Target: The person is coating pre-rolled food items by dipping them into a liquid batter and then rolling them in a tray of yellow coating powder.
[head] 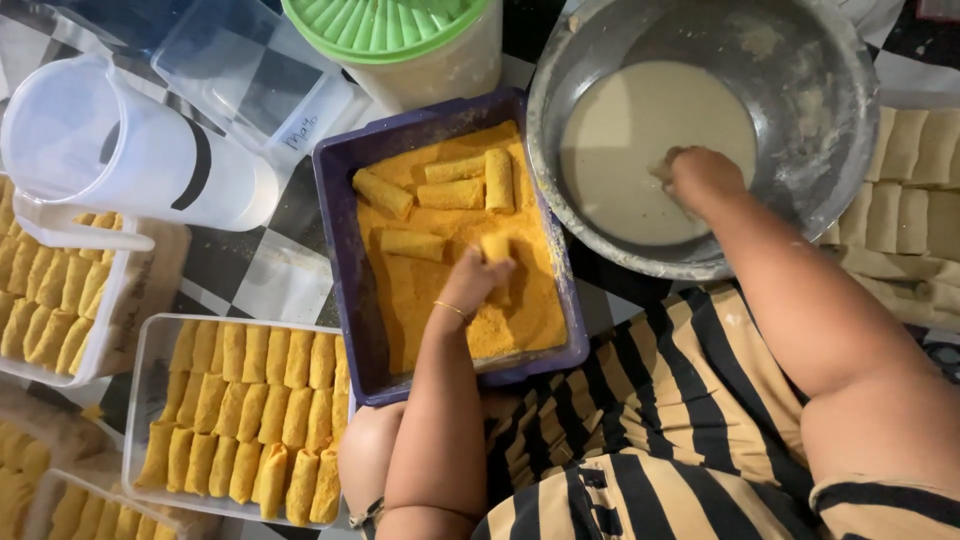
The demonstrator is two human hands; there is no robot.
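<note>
You get open crumbs at the purple tray's [340,250] near end; rolls [450,190] crowd its far end, metal bowl [840,120] blocks right.

A home kitchen floor: checkered tiles [262,262], batter bowl [830,120], breadcrumb tray [345,240], boxes of coated rolls [245,400].

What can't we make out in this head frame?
- Right hand fingertips: sunk in the batter in the metal bowl; whether they hold anything is hidden.
- Roll under the left hand: mostly covered by the fingers.
- Green-lidded tub: cut off by the top edge.
</note>
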